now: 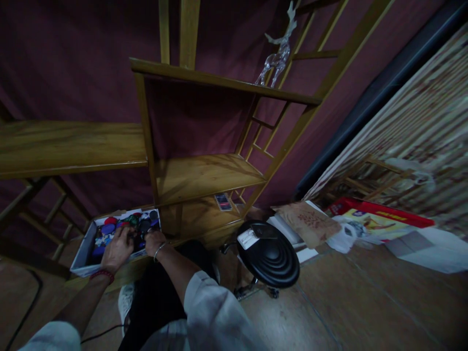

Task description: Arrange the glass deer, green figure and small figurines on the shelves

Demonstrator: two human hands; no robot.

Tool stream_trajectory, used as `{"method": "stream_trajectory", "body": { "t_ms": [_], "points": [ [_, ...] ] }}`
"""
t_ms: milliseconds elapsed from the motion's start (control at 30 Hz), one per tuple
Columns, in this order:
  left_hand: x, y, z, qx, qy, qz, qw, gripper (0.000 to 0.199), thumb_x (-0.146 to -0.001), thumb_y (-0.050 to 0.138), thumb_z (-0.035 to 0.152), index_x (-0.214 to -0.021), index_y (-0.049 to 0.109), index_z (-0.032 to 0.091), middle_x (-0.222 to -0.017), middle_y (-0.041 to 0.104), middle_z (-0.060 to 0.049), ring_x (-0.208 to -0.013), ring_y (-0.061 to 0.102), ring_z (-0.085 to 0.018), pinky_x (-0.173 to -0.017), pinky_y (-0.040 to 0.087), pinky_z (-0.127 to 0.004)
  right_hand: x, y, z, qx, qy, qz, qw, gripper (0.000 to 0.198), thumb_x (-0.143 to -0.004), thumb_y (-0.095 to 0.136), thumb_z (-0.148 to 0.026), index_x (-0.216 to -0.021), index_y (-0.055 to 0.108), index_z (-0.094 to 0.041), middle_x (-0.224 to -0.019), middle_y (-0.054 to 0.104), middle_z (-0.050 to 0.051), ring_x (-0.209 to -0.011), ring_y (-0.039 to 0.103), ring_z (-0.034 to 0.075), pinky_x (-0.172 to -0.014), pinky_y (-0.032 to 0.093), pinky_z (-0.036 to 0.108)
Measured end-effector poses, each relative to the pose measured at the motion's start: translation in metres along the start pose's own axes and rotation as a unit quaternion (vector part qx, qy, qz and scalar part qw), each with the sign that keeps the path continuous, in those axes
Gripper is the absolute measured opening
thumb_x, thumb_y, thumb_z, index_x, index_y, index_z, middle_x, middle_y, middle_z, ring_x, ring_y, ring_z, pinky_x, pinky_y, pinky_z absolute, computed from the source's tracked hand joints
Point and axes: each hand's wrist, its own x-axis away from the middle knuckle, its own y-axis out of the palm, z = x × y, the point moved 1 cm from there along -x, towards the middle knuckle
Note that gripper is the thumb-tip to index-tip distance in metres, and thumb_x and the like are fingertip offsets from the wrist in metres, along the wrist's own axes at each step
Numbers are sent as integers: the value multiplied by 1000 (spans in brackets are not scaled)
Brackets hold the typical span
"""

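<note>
A white open box sits on the low wooden shelf at the left, filled with small items in red, blue, purple, green and black. Over its contents lies my left hand, palm down, a red beaded bracelet at the wrist. Its fingers reach apart among the pieces, and the tips are partly hidden. At the box's near right side, my right hand is closed, with a silver bangle on the wrist. What its fingers hold is hidden. A round black lid-like piece lies just beyond it.
Wooden shelving rises in front, a clear deer figurine on its upper board. A blurred-out dark object lies on the bottom shelf. A black wheeled stool stands right of my legs. Beyond are cardboard, a plastic bag and a red box.
</note>
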Motion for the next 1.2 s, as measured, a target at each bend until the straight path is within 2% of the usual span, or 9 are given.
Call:
{"method": "stream_trajectory", "body": {
  "t_ms": [267, 633, 933, 1200],
  "points": [
    [-3, 5, -4, 6, 25, -11, 1000, 29, -83, 32, 30, -102, 52, 22, -117, 51, -6, -81, 60, -17, -67, 45, -28, 2, -1, -1, -6, 10, 13, 1000, 25, -78, 46, -10, -92, 65, -2, -97, 65, 19, -93, 61, 23, -77, 50, 28],
    [2, -4, 3, -5, 15, -22, 1000, 29, -84, 31, 29, -101, 52, 20, -120, 51, -6, -81, 60, -19, -65, 44, -30, -3, 5, -4, 2, 18, 12, 1000, 24, -78, 47, -10, -93, 64, -2, -101, 63, 19, -96, 59, 25, -78, 49, 31],
    [0, -1, 0, 15, 15, -25, 999, 27, -83, 32, 28, -100, 52, 20, -115, 52, -7, -80, 60, -18, -68, 45, -29, 0, 0, -7, 20, 17, 9, 1000, 24, -77, 46, -7, -91, 64, -2, -96, 65, 18, -94, 61, 24, -77, 49, 30],
    [-2, 0, 1, 6, 16, -30, 999, 29, -84, 30, 30, -99, 53, 20, -115, 53, -7, -79, 60, -19, -66, 45, -31, -5, 9, -3, 9, 17, 12, 1000, 24, -77, 46, -8, -92, 64, -2, -96, 65, 17, -93, 61, 23, -77, 49, 29]
  ]
}}
